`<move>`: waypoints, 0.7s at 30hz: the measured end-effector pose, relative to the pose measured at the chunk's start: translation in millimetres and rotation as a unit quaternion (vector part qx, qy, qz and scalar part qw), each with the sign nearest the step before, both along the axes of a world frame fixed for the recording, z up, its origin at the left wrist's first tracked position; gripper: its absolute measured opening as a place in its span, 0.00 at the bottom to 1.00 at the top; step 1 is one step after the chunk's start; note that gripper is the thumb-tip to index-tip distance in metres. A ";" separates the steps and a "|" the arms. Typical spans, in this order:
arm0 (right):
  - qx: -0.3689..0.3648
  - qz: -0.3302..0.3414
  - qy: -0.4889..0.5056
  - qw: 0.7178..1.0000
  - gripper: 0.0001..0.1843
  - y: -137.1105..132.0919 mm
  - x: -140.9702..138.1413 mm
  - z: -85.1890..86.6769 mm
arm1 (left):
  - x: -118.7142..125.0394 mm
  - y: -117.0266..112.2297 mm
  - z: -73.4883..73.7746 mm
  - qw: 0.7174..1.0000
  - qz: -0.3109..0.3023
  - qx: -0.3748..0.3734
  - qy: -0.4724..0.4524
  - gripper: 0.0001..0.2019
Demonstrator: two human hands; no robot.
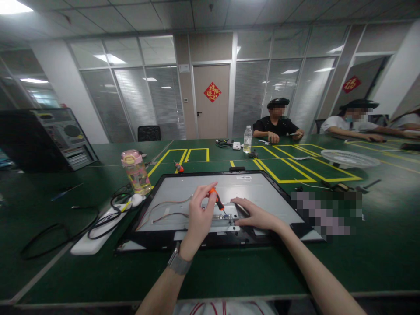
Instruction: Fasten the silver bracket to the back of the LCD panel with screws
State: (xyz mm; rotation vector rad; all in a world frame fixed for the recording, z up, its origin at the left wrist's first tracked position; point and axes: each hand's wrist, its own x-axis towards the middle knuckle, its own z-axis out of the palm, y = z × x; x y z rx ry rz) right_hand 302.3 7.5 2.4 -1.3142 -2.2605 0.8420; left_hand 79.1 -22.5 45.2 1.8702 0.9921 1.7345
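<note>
A flat monitor panel (pixel 262 192) lies face down on the green table, its grey metal back up and a black frame around it. My left hand (pixel 201 214) is closed around an orange-handled screwdriver (pixel 216 199), its tip down on a small circuit board (pixel 226 216) near the panel's front edge. My right hand (pixel 254 212) lies flat with fingers stretched out on the panel, just right of the board. Thin wires (pixel 164 210) run across the panel's left part.
A pink water bottle (pixel 136 171) stands left of the panel, beside a white keyboard (pixel 98 236) and black cables (pixel 65 232). A computer case (pixel 46 138) sits at far left. Another screwdriver (pixel 179 166), a clear bottle (pixel 247 139) and a fan grille (pixel 349 158) lie farther back. Other people sit at the far right.
</note>
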 end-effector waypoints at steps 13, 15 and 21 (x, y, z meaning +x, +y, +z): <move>0.007 0.002 -0.003 1.000 0.43 2.0 1.0 -2.8 | 2.6 1.6 -3.3 0.996 -0.064 -0.060 -0.026 0.16; 0.004 0.001 -0.005 1.000 0.44 1.2 0.6 -1.7 | 3.0 2.0 -3.2 0.998 -0.044 -0.049 -0.024 0.15; 0.000 0.005 -0.005 1.000 0.42 -1.8 -1.3 3.5 | -0.8 0.6 -1.3 0.998 0.059 0.015 0.022 0.07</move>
